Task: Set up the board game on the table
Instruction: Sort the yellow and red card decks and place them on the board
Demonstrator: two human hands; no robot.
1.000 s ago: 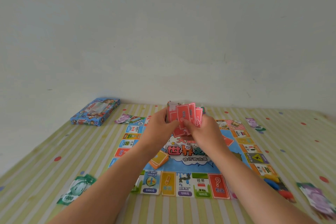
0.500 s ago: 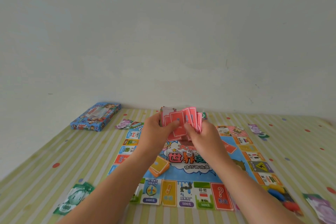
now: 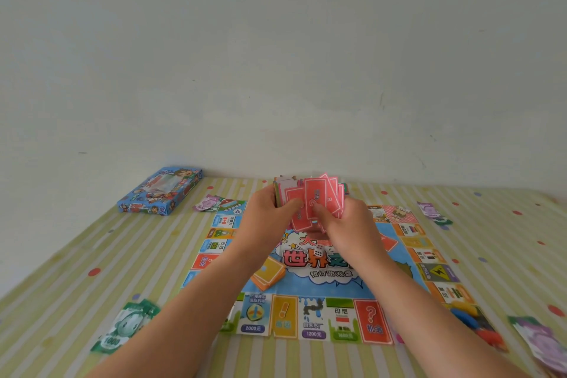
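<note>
Above the far half of the game board (image 3: pixel 310 282), the left hand (image 3: pixel 265 213) and right hand (image 3: pixel 346 224) both gripped a fanned stack of red cards (image 3: pixel 316 202), thumbs pinching their faces. An orange card pile (image 3: pixel 268 273) lay on the board's near-left part, and the blue game box (image 3: pixel 159 190) sat beyond its far-left corner.

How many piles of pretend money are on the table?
4: green pile near left, far-left purple pile by the blue box, far-right purple pile, near-right purple pile. More may be hidden.
</note>
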